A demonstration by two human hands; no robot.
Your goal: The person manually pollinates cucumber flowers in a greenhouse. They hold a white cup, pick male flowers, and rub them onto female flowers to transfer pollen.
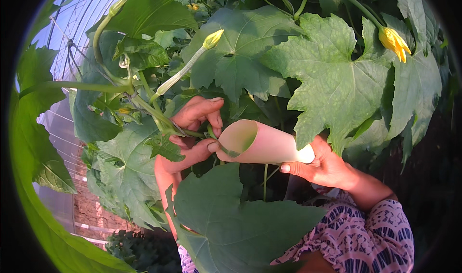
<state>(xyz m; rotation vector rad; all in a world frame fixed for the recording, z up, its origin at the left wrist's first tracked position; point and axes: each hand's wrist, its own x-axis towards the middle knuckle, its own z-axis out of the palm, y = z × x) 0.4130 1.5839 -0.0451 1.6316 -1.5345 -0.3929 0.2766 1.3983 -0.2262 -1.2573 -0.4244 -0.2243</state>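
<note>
A pale, tapered plastic sleeve (276,143) lies nearly level, its wide mouth turned left. My right hand (321,164) grips its narrow end, thumb along the underside. At the mouth, my left hand (195,128) curls its fingers and thumb around a slim green stem (212,131). A green length runs from there into the sleeve, and its far end is hidden by the wall. The left thumb tip is at the rim. Close above the left hand, a slender young gourd (180,71) with a closed yellow flower (213,39) angles up from the vine (151,110).
Large lobed leaves (346,74) crowd the space, and one broad leaf (231,219) covers part of my forearms. A yellow flower (394,44) hangs at upper right. Greenhouse framing (83,27) and a brick wall (94,211) stand at left.
</note>
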